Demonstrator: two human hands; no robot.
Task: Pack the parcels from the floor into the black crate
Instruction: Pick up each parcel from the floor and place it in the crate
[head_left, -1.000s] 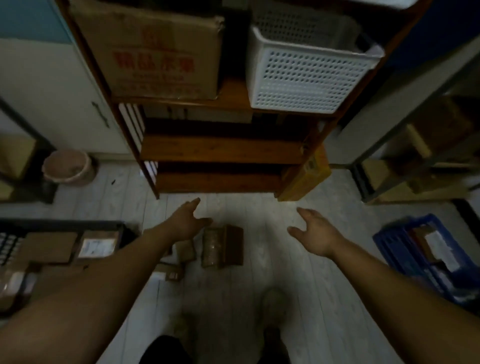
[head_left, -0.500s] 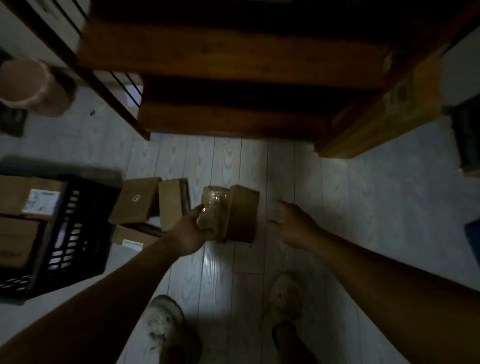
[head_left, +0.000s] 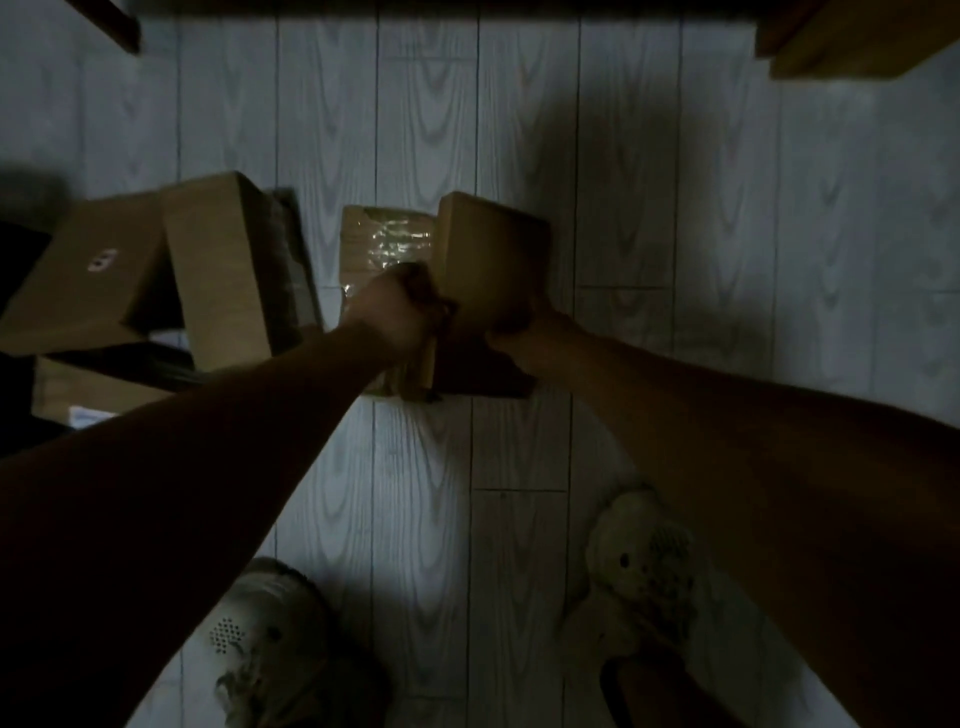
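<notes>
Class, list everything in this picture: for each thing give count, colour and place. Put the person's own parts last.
taped parcel: one, brown under shiny tape, mid floor
plain parcel: one, brown, beside the taped parcel on its right
boxes: at least three, brown, piled at left
brown block: one, top right corner, cut off
floor: one, pale grey planks, throughout
shoes: two, whitish, bottom
left hand: one, gripping taped parcel's near end
right hand: one, gripping plain parcel's near end
</notes>
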